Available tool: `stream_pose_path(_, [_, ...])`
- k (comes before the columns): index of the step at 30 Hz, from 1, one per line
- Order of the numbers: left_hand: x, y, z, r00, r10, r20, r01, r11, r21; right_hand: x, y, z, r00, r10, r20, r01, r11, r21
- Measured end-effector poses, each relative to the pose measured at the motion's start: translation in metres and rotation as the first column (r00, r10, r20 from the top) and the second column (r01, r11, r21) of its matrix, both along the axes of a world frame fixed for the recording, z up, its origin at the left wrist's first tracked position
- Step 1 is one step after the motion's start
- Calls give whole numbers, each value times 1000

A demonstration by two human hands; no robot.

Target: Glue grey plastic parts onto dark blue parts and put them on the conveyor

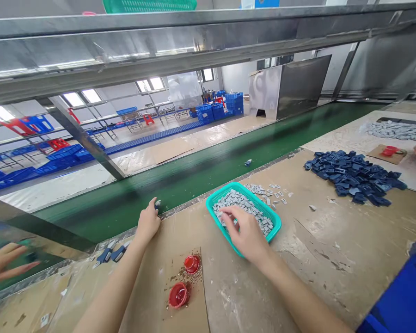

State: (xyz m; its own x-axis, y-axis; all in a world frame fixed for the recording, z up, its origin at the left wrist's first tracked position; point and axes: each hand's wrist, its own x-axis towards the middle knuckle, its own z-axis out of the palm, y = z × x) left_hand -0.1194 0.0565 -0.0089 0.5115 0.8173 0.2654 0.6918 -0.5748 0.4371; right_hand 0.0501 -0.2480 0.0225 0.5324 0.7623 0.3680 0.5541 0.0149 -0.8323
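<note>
A: You sit at a brown worktable beside a green belt.

B: Where are your hands?

A: Your right hand digs, fingers spread, in the teal basket of grey pieces, mid-frame. I think you are picking one; pinch it next.

B: And the left hand?

A: It pinches a small piece at the belt edge. Red caps and blue parts lie well apart.

Worn workbench, teal basket, blue parts pile, perhaps red caps

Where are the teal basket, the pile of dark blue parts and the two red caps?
teal basket [211, 200]: head view, bare left rim.
pile of dark blue parts [355, 175]: head view, middle of heap.
red caps [178, 295]: head view, nearer cap's centre.
</note>
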Motion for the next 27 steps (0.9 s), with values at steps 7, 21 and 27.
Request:
stream_pose_path(7, [1, -7, -16, 994, 95, 46, -103, 970, 220, -58, 6, -20, 753, 311, -579, -276, 949, 151])
stream_pose_path(21, [0, -23, -26, 994, 37, 102, -69, 939, 337, -71, 22, -47, 758, 224, -612, -282, 959, 2])
stream_pose_path(27, [-1, -20, -30, 992, 8, 123, -51, 933, 355, -73, 24, -48, 766, 201, -611, -275, 961, -30])
